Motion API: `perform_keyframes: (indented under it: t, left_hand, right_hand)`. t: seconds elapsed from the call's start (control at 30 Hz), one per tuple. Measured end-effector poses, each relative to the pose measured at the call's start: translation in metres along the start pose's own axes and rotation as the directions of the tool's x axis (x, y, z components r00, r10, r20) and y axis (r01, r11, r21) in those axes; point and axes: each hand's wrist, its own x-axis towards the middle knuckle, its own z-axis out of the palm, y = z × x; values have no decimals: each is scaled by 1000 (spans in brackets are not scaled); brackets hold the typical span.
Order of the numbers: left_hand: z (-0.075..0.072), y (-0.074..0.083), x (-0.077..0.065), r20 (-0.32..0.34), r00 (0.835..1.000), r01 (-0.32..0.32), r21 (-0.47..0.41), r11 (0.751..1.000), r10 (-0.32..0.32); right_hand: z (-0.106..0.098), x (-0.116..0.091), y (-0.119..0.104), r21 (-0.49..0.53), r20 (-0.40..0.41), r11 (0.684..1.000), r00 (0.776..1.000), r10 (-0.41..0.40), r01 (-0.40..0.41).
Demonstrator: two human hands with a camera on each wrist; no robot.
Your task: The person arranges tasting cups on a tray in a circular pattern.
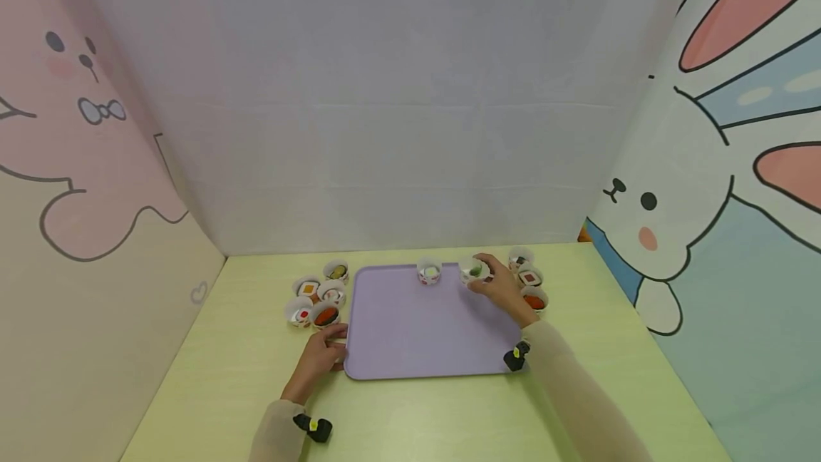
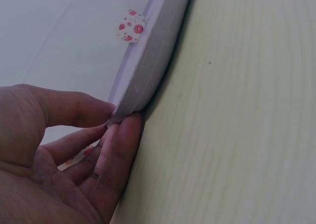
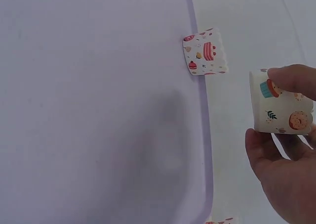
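- left hand: pinches the left edge of a lilac rectangular tray with a raised rim; thumb above the rim, fingers beneath it.
- right hand: holds a small white paper cup printed with cakes and doughnuts between thumb and fingers; a green piece shows inside. the cup is near the tray's far right corner; contact with the tray cannot be told.
- tray: lies on a pale yellow-green table with wood-like grain.
- second white printed paper cup with pale green contents: upright at the tray's far edge, left of the held cup and apart from it.
- cluster of five white paper cups: on the table, left of the tray, just beyond the left hand; contents include orange, red and yellow-green pieces.
- row of three white paper cups: right of the tray, beside the right hand; the nearest has orange-red contents.
- beige sleeves: each bears a small black device.
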Motion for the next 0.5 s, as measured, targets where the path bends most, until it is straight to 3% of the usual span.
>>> perform_keyframes:
  t: [0.27, 0.5]
  left_hand:
    - [1, 1, 0, 2, 1000, -4, 6, 1000, 4]
    - [0, 2, -1, -1, 1000, 1, 2, 1000, -1]
  right_hand:
    - [16, 7, 3, -62, 7, 998, 1000, 9, -8]
    - [26, 12, 8, -37, 7, 998, 999, 43, -43]
